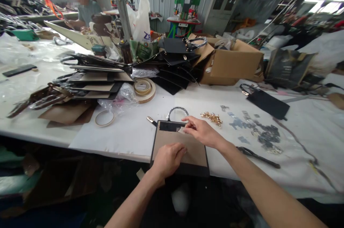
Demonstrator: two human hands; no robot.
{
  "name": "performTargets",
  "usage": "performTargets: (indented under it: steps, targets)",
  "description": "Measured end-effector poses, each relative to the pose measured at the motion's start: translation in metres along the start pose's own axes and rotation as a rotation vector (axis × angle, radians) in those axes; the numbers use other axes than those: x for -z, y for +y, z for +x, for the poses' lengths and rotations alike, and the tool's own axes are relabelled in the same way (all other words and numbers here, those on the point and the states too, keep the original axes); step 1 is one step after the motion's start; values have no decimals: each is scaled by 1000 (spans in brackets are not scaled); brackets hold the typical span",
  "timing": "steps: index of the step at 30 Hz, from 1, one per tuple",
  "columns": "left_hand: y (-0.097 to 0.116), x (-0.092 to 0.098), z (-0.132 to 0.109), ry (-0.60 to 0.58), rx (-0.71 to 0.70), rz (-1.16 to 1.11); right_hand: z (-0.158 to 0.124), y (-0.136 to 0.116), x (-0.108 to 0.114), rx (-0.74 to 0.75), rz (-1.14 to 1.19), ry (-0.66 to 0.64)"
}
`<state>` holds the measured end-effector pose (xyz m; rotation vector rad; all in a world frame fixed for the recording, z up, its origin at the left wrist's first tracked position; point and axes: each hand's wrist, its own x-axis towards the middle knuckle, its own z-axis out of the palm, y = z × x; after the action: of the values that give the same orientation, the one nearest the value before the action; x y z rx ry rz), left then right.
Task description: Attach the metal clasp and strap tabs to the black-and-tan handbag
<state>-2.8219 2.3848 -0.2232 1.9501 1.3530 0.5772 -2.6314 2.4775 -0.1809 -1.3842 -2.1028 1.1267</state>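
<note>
A black bag panel [181,170] with a tan backing board [168,139] lies at the table's front edge. From its top rises a plastic-wrapped handle [178,108], and a strap tab with a gold-coloured metal piece [151,120] sticks out at the upper left. My right hand [201,132] is closed, its fingertips pinching a small pale strip [181,130] at the panel's dark upper band. Over the board, my left hand [168,160] is closed with thumb and fingers together; what it holds, if anything, I cannot make out.
Gold-coloured fasteners [212,117], small metal plates [264,133] and a dark-handled tool [259,157] lie to the right. Tape rolls [145,90] and stacked bag parts [99,82] stand left. Behind are a cardboard box [232,63] and a person [86,7].
</note>
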Motion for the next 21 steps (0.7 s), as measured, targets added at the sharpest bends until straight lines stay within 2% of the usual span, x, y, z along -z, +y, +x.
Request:
performTargets:
  steps: [4,10,14,17,19,21]
  targets:
    - [-11,-6,0,30,-31,-21,15,6,-3,1,-1,-29]
    - [-11,-5,-2,39,-46,-30,25,14,-6,10,8,-55]
    - [-12,-11,-2,115,-54,58,30,17,-7,16,5,-57]
    - [-11,-18,-5,182,-71,146,26,8,-4,-12,-31,-49]
    - [-13,-22,-5,261,-120,174,25,-1,0,-37,-113,-67]
    - [-18,-27,0,351,-237,184,30,-5,4,-26,-222,-137]
